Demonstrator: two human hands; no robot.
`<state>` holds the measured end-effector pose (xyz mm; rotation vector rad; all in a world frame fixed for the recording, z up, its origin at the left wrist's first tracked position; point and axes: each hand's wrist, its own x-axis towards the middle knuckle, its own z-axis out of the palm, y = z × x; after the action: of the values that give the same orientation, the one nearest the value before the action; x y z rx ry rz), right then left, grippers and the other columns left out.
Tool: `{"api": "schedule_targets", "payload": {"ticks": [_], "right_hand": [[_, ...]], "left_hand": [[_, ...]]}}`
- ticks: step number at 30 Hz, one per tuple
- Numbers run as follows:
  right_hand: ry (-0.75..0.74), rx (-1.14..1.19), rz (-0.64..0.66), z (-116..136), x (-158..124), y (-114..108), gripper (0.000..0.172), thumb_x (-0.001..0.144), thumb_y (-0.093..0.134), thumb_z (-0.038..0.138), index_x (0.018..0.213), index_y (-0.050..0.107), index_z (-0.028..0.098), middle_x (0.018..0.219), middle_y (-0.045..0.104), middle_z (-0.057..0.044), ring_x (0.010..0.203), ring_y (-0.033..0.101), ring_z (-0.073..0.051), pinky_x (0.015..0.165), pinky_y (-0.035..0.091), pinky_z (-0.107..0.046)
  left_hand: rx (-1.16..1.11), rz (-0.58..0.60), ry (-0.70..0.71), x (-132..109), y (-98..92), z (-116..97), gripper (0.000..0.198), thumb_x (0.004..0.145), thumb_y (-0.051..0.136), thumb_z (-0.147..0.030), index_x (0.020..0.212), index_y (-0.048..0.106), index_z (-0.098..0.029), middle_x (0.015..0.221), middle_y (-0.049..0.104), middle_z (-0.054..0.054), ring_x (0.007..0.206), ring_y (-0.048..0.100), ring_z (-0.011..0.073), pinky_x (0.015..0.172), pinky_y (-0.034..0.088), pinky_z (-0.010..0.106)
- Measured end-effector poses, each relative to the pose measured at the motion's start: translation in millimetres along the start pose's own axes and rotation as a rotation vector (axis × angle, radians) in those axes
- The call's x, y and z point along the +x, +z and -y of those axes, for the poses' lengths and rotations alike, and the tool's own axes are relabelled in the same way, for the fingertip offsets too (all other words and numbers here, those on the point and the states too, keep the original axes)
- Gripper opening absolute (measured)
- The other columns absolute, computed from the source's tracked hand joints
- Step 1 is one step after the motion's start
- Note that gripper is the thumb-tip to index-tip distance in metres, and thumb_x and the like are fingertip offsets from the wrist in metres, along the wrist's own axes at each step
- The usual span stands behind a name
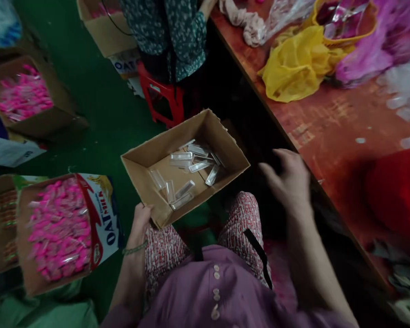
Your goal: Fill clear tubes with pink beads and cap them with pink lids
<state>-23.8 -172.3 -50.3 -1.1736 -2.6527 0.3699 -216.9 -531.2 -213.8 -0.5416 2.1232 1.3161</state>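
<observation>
My left hand (142,217) grips the near left corner of an open cardboard box (171,139), which is tilted above my knees. Inside the box lie several small clear plastic cases (181,156), scattered over its bottom. To the right of the box, my right hand (289,175) is in the air close to the table edge, slightly blurred. Its thumb stands apart from the other fingers and nothing shows in it.
A reddish table (314,132) runs along the right, bearing a yellow bag (294,66) and a red container (396,191). On the left, cardboard boxes hold pink wrapped pieces (61,228). Ahead, a person in a patterned top (187,36) is by a red stool (160,93).
</observation>
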Motion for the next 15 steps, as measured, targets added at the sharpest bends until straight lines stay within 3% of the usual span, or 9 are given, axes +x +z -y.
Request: {"api": "schedule_targets", "payload": {"ticks": [2, 4, 6, 8, 11, 15], "right_hand": [[0.067, -0.078, 0.110, 21, 20, 47, 0.069, 0.084, 0.059, 0.051, 0.138, 0.045, 0.012, 0.143, 0.044, -0.025, 0.127, 0.046, -0.041, 0.096, 0.044, -0.053], [0.191, -0.170, 0.239, 18, 38, 82, 0.083, 0.081, 0.062, 0.051, 0.145, 0.037, 0.005, 0.144, 0.041, -0.030, 0.125, 0.048, -0.044, 0.092, 0.045, -0.053], [0.244, -0.217, 0.393, 3, 51, 104, 0.081, 0.083, 0.059, 0.054, 0.144, 0.039, 0.004, 0.130, 0.055, -0.030, 0.111, 0.059, -0.039, 0.083, 0.048, -0.045], [0.240, -0.239, 0.513, -10, 59, 113, 0.067, 0.084, 0.056, 0.052, 0.130, 0.056, 0.004, 0.109, 0.067, -0.026, 0.096, 0.066, -0.034, 0.073, 0.048, -0.038], [0.180, -0.265, 0.528, -2, 60, 97, 0.046, 0.086, 0.053, 0.044, 0.105, 0.071, 0.007, 0.094, 0.071, -0.023, 0.089, 0.068, -0.032, 0.069, 0.045, -0.034], [0.015, -0.361, 0.388, 47, 26, 26, 0.037, 0.089, 0.048, 0.041, 0.096, 0.072, 0.013, 0.082, 0.072, -0.019, 0.081, 0.069, -0.030, 0.064, 0.040, -0.033]], "left_hand": [[-0.014, 0.007, 0.006, -8, -7.4, 9, 0.028, 0.053, 0.058, -0.021, 0.079, 0.065, -0.013, 0.074, 0.072, 0.007, 0.080, 0.071, 0.0264, 0.077, 0.058, 0.038], [-0.021, 0.001, 0.011, -19, -14.9, 15, 0.029, 0.053, 0.059, -0.022, 0.080, 0.065, -0.014, 0.076, 0.073, 0.007, 0.082, 0.071, 0.0267, 0.079, 0.058, 0.038], [-0.025, 0.000, 0.013, -28, -21.8, 18, 0.029, 0.054, 0.061, -0.025, 0.081, 0.066, -0.015, 0.078, 0.074, 0.007, 0.084, 0.071, 0.0267, 0.080, 0.058, 0.038], [-0.028, 0.006, 0.015, -34, -30.1, 17, 0.030, 0.056, 0.063, -0.028, 0.083, 0.067, -0.015, 0.079, 0.074, 0.007, 0.084, 0.071, 0.0266, 0.080, 0.058, 0.038], [-0.022, 0.002, 0.039, -34, -51.7, 13, 0.033, 0.055, 0.067, -0.030, 0.085, 0.068, -0.016, 0.080, 0.074, 0.006, 0.085, 0.071, 0.0268, 0.082, 0.058, 0.039], [-0.049, -0.084, 0.057, -36, -87.4, 23, 0.035, 0.053, 0.071, -0.036, 0.082, 0.068, -0.016, 0.081, 0.075, 0.007, 0.081, 0.071, 0.0276, 0.078, 0.058, 0.040]]}}
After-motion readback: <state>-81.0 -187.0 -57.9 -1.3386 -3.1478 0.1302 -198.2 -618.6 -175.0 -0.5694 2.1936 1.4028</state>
